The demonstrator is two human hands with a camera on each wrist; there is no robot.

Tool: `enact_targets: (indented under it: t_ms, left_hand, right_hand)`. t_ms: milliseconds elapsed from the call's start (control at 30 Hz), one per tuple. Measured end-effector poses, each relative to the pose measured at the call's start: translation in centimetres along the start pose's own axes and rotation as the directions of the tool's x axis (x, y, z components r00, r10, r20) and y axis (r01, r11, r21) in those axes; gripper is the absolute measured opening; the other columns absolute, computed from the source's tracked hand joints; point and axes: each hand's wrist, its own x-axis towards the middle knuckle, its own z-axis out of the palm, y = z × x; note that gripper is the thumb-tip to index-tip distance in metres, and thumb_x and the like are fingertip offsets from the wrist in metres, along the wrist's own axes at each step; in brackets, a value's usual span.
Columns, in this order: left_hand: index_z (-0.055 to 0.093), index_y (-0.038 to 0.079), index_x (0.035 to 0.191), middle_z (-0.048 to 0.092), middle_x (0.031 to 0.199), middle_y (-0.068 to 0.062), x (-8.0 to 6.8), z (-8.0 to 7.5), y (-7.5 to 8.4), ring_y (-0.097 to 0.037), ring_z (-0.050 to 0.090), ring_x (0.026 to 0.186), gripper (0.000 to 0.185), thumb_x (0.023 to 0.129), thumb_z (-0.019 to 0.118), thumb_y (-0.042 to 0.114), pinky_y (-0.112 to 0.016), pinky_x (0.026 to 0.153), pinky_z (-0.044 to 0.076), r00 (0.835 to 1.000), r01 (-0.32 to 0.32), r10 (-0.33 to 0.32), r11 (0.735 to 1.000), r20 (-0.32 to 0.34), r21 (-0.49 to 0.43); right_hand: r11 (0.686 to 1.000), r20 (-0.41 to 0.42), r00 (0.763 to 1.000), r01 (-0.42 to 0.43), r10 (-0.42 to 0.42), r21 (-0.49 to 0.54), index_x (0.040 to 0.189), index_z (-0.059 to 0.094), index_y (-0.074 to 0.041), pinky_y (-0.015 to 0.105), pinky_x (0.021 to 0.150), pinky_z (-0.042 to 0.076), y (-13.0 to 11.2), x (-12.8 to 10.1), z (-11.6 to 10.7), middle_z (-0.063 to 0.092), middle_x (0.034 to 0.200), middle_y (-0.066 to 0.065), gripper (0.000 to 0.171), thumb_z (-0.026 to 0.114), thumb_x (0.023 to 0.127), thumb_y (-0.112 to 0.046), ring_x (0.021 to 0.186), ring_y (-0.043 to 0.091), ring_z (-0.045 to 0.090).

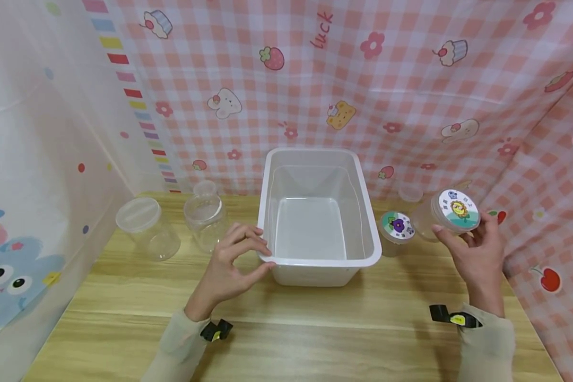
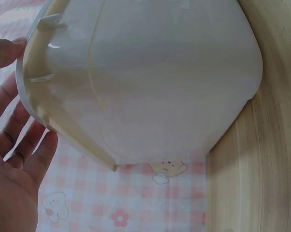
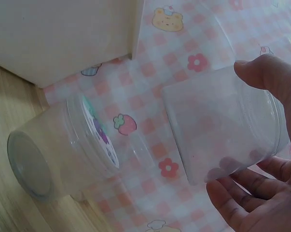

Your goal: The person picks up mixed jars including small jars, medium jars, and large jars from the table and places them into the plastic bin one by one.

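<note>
A white plastic tub [image 1: 315, 273] stands on the wooden table, its inside bare. My left hand [image 1: 236, 260] pinches the rim at its front left corner; in the left wrist view the thumb [image 2: 10, 50] and fingertips meet the rim around that corner. On the right, my right hand [image 1: 479, 254] grips a clear jar [image 3: 208, 125] near its lid, thumb on one side and fingers on the other. A yellow flower sticker covers that lid [image 1: 458, 209]. Between tub and held jar stands another clear jar [image 3: 48, 150], its lid [image 1: 397, 227] bearing a purple flower.
Left of the tub are a lidded clear jar [image 1: 145, 228] and another clear jar [image 1: 205, 220], with a smaller clear container [image 1: 205, 187] behind. A further clear container [image 1: 409, 192] stands at the back right. Checked cloth [image 1: 305, 85] hangs behind the table [image 1: 286, 329].
</note>
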Motion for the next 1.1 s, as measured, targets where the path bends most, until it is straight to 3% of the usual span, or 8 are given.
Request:
enact_targets:
  t_ms: [200, 567, 900, 1100]
  left_hand:
    - [0.075, 0.017, 0.087, 0.069, 0.095, -0.001, 0.0, -0.1, 0.0, -0.027, 0.061, 0.107, 0.02, 0.075, 0.089, 0.011, -0.034, 0.102, 0.048, 1.0, 0.012, -0.012, 1.0, 0.003, -0.002]
    - [0.074, 0.017, 0.087, 0.069, 0.095, 0.0, 0.0, -0.1, 0.0, -0.026, 0.061, 0.107, 0.02, 0.075, 0.089, 0.012, -0.034, 0.101, 0.048, 1.0, 0.019, -0.019, 1.0, 0.008, 0.0]
    - [0.075, 0.016, 0.087, 0.069, 0.095, -0.001, -0.1, -0.1, 0.1, -0.026, 0.061, 0.107, 0.02, 0.075, 0.089, 0.012, -0.033, 0.101, 0.048, 1.0, 0.022, -0.022, 1.0, -0.001, -0.005]
    - [0.075, 0.016, 0.088, 0.07, 0.096, -0.002, 0.0, -0.1, 0.0, -0.027, 0.061, 0.107, 0.023, 0.072, 0.09, 0.008, -0.033, 0.102, 0.047, 1.0, 0.02, -0.02, 1.0, -0.011, -0.014]
  right_hand:
    - [0.998, 0.031, 0.999, 0.017, -0.015, -0.058, 0.144, 0.051, -0.018, 0.006, 0.089, 0.049, -0.7, -0.6, 0.7, 0.057, 0.134, -0.007, 0.079, 0.086, 0.077, 0.002, 0.122, 0.009, 0.056]
    - [0.986, 0.1, 0.981, 0.164, -0.164, 0.006, 0.144, 0.052, -0.011, 0.009, 0.097, 0.049, -2.0, -1.8, 1.8, 0.058, 0.138, 0.0, 0.077, 0.081, 0.077, 0.012, 0.124, 0.014, 0.057]
    - [0.959, 0.156, 0.947, 0.274, -0.281, 0.066, 0.144, 0.054, -0.006, 0.013, 0.098, 0.05, -2.7, -2.7, 2.8, 0.056, 0.136, 0.006, 0.078, 0.078, 0.074, 0.019, 0.119, 0.016, 0.06]
    - [0.953, 0.18, 0.937, 0.304, -0.3, 0.003, 0.145, 0.053, -0.007, 0.012, 0.098, 0.05, -2.9, -3.0, 3.1, 0.06, 0.136, 0.003, 0.079, 0.078, 0.075, 0.018, 0.119, 0.014, 0.06]
